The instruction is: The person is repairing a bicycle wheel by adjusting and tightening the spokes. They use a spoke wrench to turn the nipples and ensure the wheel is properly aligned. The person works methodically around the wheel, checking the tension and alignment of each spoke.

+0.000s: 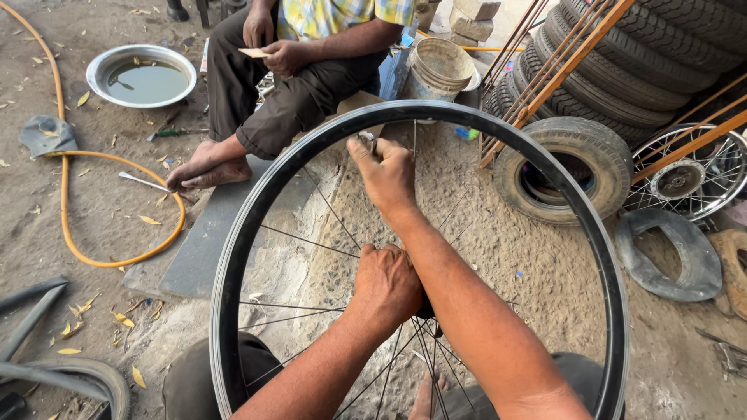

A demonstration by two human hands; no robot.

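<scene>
A black bicycle wheel rim [233, 257] with thin spokes stands upright in front of me. My left hand [387, 286] is closed around the hub at the wheel's middle. Up near the top of the rim, my right hand [385, 173] pinches a small metal tool [367, 141] against a spoke end. My knees show at the bottom edge, either side of the wheel.
A person sits opposite on a low slab, hands [272, 47] holding a small flat piece. A metal basin of water [142, 74] and an orange hose [70, 233] lie left. A bucket [441, 70], stacked tyres [638, 54], a loose tyre [573, 167] and a spoked wheel [689, 179] stand right.
</scene>
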